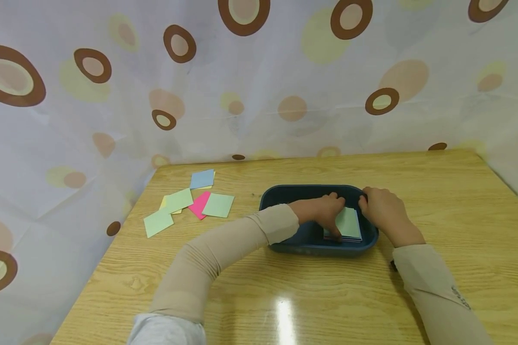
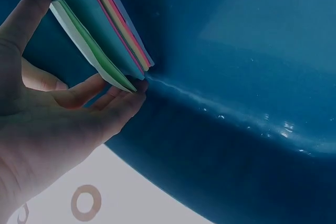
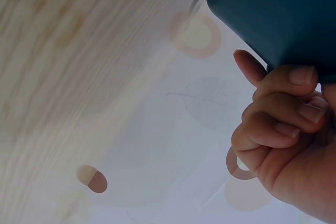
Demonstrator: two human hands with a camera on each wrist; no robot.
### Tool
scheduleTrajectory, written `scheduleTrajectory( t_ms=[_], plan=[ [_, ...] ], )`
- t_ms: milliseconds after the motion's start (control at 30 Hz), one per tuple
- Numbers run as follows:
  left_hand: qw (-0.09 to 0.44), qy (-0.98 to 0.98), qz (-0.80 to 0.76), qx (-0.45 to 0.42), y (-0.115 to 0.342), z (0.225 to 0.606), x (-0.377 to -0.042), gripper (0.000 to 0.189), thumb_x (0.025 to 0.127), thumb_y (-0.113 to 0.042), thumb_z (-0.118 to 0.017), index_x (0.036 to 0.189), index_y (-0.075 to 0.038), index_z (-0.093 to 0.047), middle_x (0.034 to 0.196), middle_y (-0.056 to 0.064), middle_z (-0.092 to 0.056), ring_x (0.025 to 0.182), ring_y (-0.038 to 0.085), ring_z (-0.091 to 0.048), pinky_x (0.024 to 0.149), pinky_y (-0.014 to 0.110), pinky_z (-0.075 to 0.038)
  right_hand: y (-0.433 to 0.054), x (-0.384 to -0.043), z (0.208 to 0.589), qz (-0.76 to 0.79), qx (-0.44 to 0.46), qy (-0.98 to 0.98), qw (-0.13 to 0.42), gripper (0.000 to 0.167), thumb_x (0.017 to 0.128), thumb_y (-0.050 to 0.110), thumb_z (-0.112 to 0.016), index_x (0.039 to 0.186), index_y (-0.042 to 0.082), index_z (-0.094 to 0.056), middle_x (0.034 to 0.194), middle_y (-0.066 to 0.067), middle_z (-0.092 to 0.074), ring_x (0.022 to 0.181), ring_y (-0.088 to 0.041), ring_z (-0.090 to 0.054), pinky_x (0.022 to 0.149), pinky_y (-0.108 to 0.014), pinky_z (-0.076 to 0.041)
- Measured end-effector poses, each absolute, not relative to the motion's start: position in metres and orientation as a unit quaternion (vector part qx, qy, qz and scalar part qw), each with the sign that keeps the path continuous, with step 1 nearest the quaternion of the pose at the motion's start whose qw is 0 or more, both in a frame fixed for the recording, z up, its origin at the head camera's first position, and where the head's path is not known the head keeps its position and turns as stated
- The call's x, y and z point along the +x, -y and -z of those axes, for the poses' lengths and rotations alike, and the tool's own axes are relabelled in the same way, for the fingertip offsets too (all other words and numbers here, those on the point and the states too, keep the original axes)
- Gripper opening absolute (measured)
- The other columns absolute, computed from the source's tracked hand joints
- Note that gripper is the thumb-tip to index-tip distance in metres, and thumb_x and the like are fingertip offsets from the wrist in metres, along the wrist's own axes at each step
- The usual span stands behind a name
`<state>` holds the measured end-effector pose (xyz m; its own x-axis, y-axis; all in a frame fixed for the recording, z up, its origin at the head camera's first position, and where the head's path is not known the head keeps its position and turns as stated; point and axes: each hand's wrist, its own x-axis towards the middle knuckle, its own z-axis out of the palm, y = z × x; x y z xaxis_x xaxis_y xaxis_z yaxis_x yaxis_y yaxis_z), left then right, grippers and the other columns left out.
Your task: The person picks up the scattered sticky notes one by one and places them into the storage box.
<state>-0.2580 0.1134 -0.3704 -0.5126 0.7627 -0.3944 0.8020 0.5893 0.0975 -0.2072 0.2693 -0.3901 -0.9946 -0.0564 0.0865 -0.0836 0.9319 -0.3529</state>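
Fingers of the left hand [image 1: 321, 211] grasp a stack of coloured paper squares [image 1: 349, 224] by opposite edges inside a dark blue bin [image 1: 321, 251], while the right hand [image 1: 385, 211] has its fingers curled on the rim at the bin's right end. The likeliest trouble is a spill: in the left wrist view a gap separates the pale green sheets [image 2: 93, 50] from the rest, so uneven pressure from thumb and fingertips could let some squares slide out or fan apart. Squeezing too hard might bow the thin paper, and a corner could catch on the bin's wall. A pull from the right hand, which holds only one end, could tilt or drag the bin and upset the stack. As for position, the stack lies in the bin's right half, with the left thumb at its near edge and the fingertips toward its far edge; much of it shows to the right of the hand. Whether it rests fully on the bin's floor, I cannot tell.
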Motion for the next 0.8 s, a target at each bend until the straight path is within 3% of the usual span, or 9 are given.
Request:
scheduleTrajectory(
  t_ms=[367,800],
  plan=[
    [0.198,-0.865,0.081,0.453,-0.1144,0.3753,-0.2571,0.086,0.081,-0.053,-0.07,0.144,-0.005,-0.036,0.133,0.01,-0.044,0.11,0.016,-0.046,0.091,0.023,-0.04,-0.269,-0.2066,0.3932,-0.183,0.038,0.982,0.041,0.035,0.095,0.009,-0.048,0.117,-0.017,-0.055,0.102,-0.035,-0.061,0.074,-0.04,-0.063,0.063,-0.052,-0.051],
    [0.2,-0.865,0.083,0.454,-0.1164,0.3809,-0.2607,0.087,0.08,-0.055,-0.07,0.143,-0.006,-0.036,0.134,0.011,-0.044,0.112,0.017,-0.044,0.091,0.025,-0.039,-0.2696,-0.2064,0.3927,-0.186,0.04,0.981,0.042,0.035,0.095,0.009,-0.048,0.117,-0.017,-0.055,0.098,-0.034,-0.062,0.066,-0.033,-0.061,0.058,-0.048,-0.051]
  ],
)
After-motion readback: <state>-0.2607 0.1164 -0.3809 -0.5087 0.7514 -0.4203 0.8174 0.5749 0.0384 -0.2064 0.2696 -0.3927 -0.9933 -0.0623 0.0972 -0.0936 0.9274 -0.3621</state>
